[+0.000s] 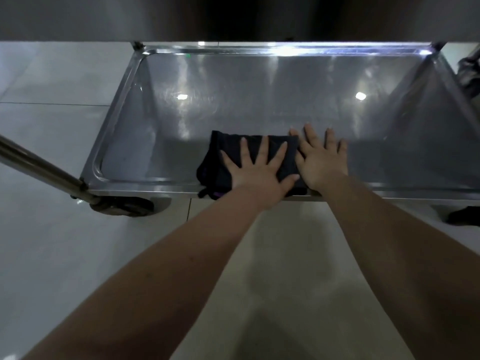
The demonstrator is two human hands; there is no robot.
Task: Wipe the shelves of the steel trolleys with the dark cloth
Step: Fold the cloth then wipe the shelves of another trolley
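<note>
We press our left hand (pixel 255 172) flat on the cloth (pixel 228 142), fingers spread wide, its grip apart. The cloth lies folded on the shelf (pixel 259 100), at the near rim and a little left of middle, one corner hanging over the edge. Our right hand (pixel 322 159) lies flat on the bare steel just beside it, grip likewise apart, fingers straight, thumb at the cloth's right edge. An upper shelf (pixel 233 16) overhangs the far side.
</note>
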